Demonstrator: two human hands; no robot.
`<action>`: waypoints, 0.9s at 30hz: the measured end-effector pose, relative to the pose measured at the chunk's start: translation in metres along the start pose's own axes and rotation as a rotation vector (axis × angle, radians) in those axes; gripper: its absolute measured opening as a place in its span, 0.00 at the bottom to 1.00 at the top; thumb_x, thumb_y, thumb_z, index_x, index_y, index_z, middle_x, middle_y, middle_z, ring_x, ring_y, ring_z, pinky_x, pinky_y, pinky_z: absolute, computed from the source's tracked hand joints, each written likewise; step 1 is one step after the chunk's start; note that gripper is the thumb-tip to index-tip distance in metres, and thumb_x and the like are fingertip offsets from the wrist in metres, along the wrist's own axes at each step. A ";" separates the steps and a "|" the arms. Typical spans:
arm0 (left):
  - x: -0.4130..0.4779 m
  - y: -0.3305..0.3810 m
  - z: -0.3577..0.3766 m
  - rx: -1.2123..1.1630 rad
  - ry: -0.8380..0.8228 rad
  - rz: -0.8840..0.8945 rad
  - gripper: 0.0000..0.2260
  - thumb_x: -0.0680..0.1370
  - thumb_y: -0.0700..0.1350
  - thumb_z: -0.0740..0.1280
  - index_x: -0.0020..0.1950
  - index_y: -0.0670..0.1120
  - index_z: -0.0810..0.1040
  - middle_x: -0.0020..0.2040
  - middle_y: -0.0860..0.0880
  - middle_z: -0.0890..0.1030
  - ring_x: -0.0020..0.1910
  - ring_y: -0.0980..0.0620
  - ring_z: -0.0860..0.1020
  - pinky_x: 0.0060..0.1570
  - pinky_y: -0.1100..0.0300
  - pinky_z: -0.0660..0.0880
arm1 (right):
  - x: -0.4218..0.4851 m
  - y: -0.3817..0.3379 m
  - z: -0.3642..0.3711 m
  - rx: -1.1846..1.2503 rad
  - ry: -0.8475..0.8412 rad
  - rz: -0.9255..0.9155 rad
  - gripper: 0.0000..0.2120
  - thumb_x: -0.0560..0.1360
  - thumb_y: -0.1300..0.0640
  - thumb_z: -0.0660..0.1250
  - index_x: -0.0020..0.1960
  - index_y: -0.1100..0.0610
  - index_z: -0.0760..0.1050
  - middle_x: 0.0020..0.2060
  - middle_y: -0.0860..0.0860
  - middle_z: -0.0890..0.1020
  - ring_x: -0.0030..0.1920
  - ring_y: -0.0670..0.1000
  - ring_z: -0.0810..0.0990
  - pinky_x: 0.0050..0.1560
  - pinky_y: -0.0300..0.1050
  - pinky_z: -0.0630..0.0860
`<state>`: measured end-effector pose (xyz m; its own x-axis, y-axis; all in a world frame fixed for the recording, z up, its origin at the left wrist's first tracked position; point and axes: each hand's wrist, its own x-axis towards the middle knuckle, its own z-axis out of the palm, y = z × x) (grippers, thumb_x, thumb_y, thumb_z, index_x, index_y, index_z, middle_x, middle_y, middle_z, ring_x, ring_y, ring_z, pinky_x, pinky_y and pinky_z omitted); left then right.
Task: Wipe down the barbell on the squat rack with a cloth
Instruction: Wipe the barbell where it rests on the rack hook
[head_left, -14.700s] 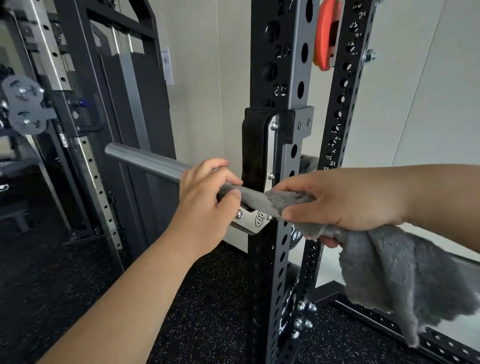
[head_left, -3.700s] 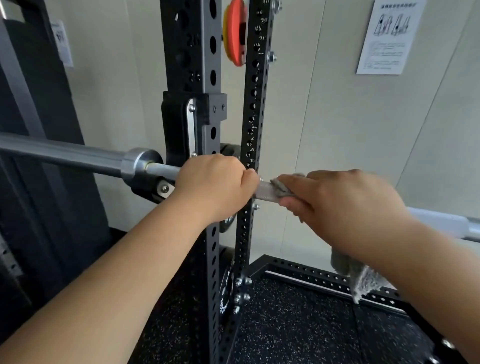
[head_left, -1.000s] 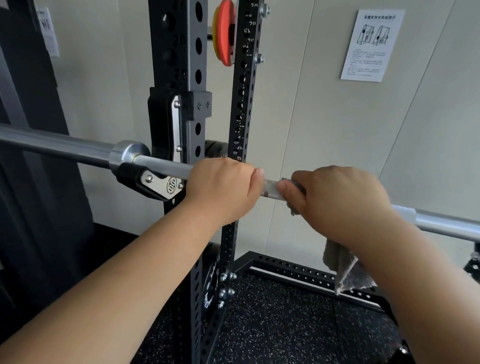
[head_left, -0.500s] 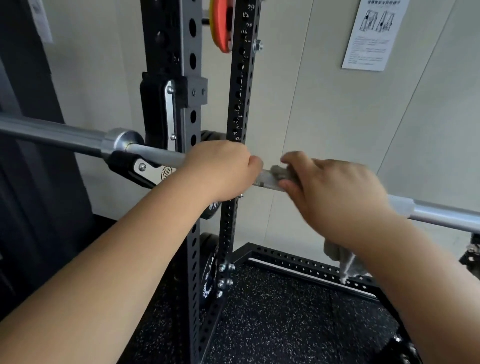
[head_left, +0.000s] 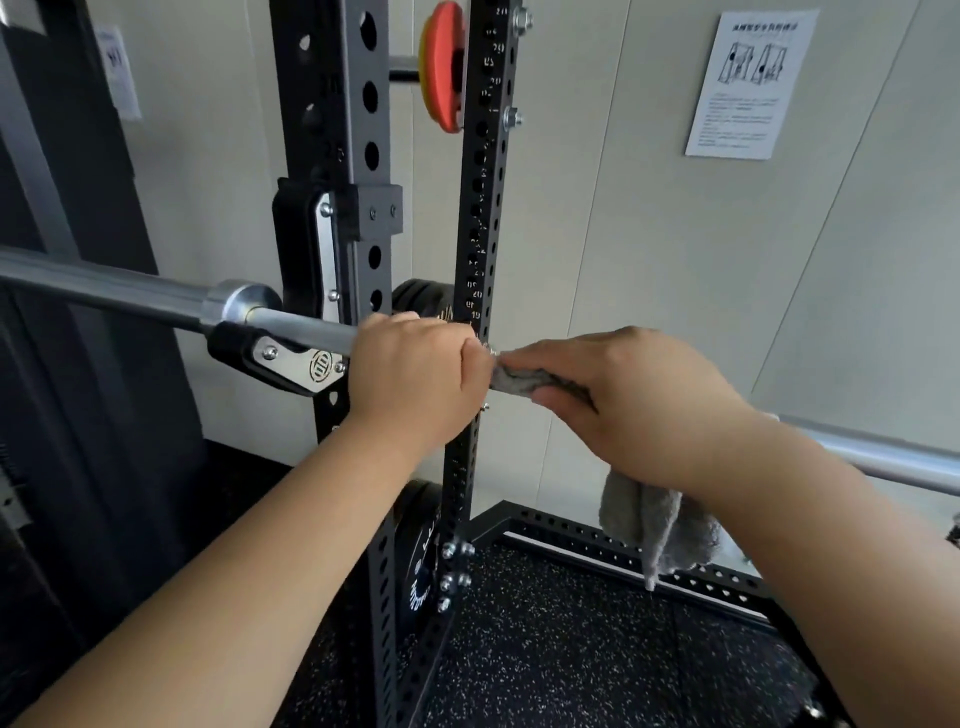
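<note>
While the left hand clamps the heavy, rigid barbell resting in the squat rack, right hand fingers wrap a soft cloth (apparently fully) around the shaft.

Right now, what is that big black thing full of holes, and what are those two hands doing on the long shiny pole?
This is a gym. The only picture comes from a camera worn on a person's head, looking down at their own arms. The tall black steel squat rack with round holes is a frame for lifting weights. Its black and silver metal hook carries the long silver metal barbell. The left hand grips the bar. The right hand has its fingers curled round a fluffy grey cloth wrapped on the bar for wiping; the loose end hangs below. High up sits a round orange weight plate, and a white paper notice hangs on the wall.
</note>
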<state>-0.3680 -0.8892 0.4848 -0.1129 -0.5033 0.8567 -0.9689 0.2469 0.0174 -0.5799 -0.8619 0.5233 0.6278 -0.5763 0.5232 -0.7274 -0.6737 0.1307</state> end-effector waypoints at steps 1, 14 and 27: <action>0.003 -0.001 -0.003 0.015 -0.058 0.008 0.14 0.75 0.49 0.51 0.29 0.52 0.60 0.25 0.57 0.60 0.27 0.47 0.65 0.38 0.55 0.59 | 0.005 -0.001 0.002 -0.042 -0.033 -0.025 0.13 0.83 0.47 0.61 0.67 0.39 0.73 0.46 0.43 0.85 0.43 0.52 0.83 0.40 0.49 0.81; 0.026 0.000 -0.017 0.042 -0.406 -0.064 0.21 0.83 0.51 0.51 0.33 0.48 0.71 0.30 0.50 0.73 0.33 0.46 0.73 0.34 0.54 0.63 | -0.002 0.005 0.004 -0.160 -0.018 -0.142 0.18 0.85 0.46 0.55 0.74 0.41 0.69 0.45 0.44 0.82 0.40 0.52 0.81 0.38 0.49 0.80; -0.023 -0.021 0.005 0.094 -0.059 0.122 0.18 0.85 0.60 0.53 0.52 0.49 0.75 0.45 0.51 0.74 0.46 0.44 0.74 0.58 0.44 0.69 | 0.009 -0.003 0.024 -0.197 0.077 -0.123 0.28 0.80 0.54 0.70 0.73 0.39 0.63 0.36 0.49 0.76 0.27 0.55 0.74 0.25 0.47 0.77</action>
<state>-0.3462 -0.8866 0.4622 -0.2413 -0.5229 0.8176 -0.9632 0.2319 -0.1359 -0.5652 -0.8764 0.5076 0.6973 -0.4534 0.5552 -0.6916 -0.6290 0.3550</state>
